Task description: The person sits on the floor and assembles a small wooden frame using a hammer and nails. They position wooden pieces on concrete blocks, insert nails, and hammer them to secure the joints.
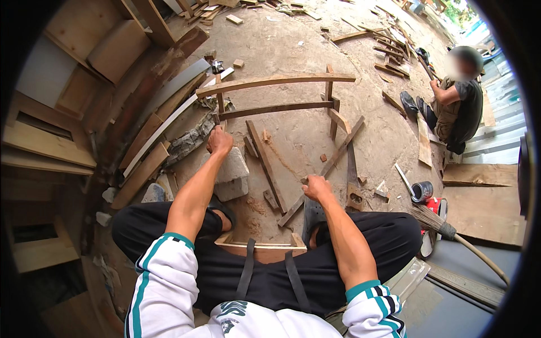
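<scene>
A slender wooden frame (276,107) stands on the floor ahead of me, with two long crosspieces and short uprights. My left hand (220,141) is closed at its near left end, just above a pale stone block (232,174). Closed over a slanting wooden strip (342,149), my right hand (317,188) is beside my right shoe; its fingertips are partly hidden. A second dark strip (265,166) lies between my hands. Right of the slanting strip rests a handsaw (355,197). Under my seat edge a small wooden piece (270,253) shows between my legs.
Boards and a broken concrete edge (189,138) line the left side. A co-worker (459,101) sits at the right, near scattered wood strips (391,53). Closer on the right are a paint can (421,191) and a broom (437,219). Wood scraps litter the far floor.
</scene>
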A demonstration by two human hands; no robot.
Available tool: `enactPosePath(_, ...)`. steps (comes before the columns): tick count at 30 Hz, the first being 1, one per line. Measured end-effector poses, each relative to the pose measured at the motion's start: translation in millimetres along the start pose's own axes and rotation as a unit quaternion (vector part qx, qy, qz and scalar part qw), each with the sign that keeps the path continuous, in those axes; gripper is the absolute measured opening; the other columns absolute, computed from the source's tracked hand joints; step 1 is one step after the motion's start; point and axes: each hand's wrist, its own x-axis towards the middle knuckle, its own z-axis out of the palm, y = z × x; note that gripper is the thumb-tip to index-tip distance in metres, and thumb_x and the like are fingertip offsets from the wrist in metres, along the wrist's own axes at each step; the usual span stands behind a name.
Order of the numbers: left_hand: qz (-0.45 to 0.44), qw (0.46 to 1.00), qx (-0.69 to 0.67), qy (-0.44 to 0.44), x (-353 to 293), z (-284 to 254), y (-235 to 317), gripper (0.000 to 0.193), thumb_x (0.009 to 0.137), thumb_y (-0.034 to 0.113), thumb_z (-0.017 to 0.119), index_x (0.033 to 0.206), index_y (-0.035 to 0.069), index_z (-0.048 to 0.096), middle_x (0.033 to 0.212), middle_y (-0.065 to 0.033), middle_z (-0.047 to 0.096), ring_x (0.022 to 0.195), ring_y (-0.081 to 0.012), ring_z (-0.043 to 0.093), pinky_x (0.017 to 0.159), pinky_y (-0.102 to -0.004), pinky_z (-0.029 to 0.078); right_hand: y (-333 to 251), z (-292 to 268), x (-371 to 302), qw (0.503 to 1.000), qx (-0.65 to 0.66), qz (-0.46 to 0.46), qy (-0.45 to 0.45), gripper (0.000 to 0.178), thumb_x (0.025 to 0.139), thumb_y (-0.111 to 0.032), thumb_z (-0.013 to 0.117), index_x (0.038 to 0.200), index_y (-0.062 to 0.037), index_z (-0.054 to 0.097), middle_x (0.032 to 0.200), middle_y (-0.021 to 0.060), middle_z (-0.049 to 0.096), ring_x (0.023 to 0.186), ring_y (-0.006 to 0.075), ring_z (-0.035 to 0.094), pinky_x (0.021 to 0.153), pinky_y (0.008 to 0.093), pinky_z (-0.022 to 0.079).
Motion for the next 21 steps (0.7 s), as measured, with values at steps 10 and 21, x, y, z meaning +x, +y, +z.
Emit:
enactPosePath(10,0.123,0.99,0.06,0.046,-39,-2,14,0.053,0.087,0.028,0.06,0.133,0.004,0.048,0.146,-0.0206,0.038,0.137,-0.0382,0.036,0.107,-0.0503,0.034,5,-7,-9,1.0,0.012,-0.014,0.021,0.036,0.088,-0.033,0.063,0.108,-0.0028,0.064,0.114,0.0197,0.066,0.112,0.0375,0.059,0.091,0.0491,0.047)
enactPosePath(21,0.371,0.927,0.058,0.007,-135,-40,51,0.058,0.088,0.031,0.065,0.137,0.006,0.048,0.144,-0.0183,0.041,0.135,-0.0375,0.037,0.11,-0.051,0.033,-3,-20,-17,1.0,-0.012,0.004,-0.017,0.035,0.089,-0.033,0.062,0.113,-0.0073,0.066,0.118,0.017,0.066,0.115,0.0337,0.059,0.095,0.0465,0.047)
